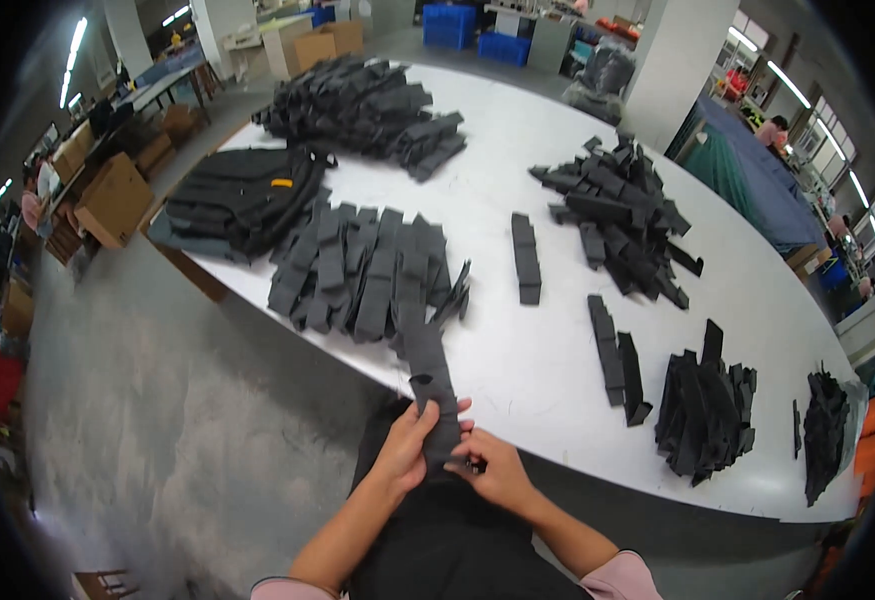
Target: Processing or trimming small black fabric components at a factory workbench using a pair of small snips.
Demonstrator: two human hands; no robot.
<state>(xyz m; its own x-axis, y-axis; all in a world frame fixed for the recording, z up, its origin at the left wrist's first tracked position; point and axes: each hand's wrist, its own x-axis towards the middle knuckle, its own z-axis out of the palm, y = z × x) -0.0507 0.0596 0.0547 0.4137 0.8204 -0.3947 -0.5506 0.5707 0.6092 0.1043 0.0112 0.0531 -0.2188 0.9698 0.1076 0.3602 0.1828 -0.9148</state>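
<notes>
Over my lap, at the table's near edge, a dark grey fabric strip (431, 372) hangs between my hands and runs up to a pile of like strips (362, 270) on the table. My left hand (409, 442) grips it from the left, thumb on top. The fingers of my right hand (497, 468) are pinched at the strip's lower end. A small dark bit shows at those fingertips, too small to make out.
The white table (487, 350) carries more heaps of dark strips (622, 215) and a few single strips (525, 258). A black backpack (247, 198) lies at the left edge. Blue bins (449, 27), cartons (114, 200) and a pillar (679, 70) stand beyond; people sit farther off.
</notes>
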